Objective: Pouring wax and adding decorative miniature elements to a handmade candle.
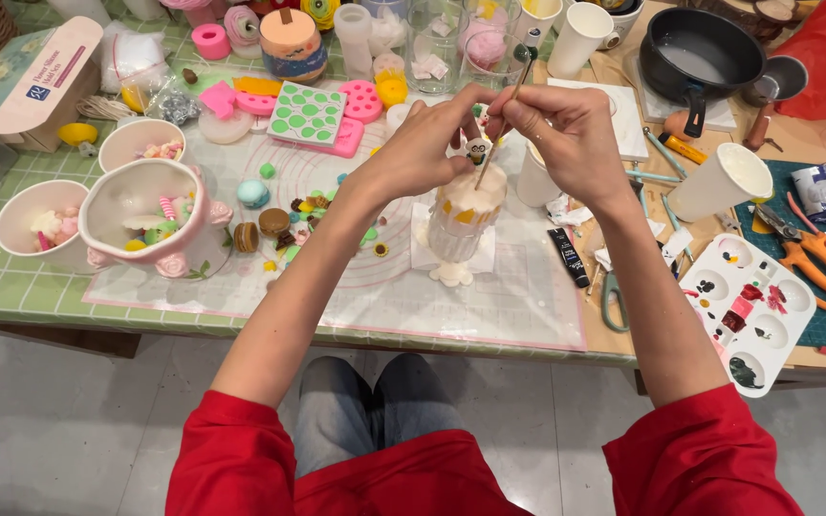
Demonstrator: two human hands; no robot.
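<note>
My left hand [423, 143] pinches a tiny white figure with dark markings [476, 150] just above a white dessert-shaped glass candle [461, 225] with yellow pieces inside. In my right hand [566, 129] I hold a thin wooden stick [506, 105] with a dark green tip; its lower end touches the figure or the candle top. The candle stands on a clear mat [384, 287] in the middle of the table.
A pink-trimmed bowl [145, 215] and two white bowls of small decorations stand at left. Moulds, jars and cups crowd the back. At right are a black pan [695, 48], a white paper cup [719, 182], a paint palette [757, 311], orange scissors [819, 253].
</note>
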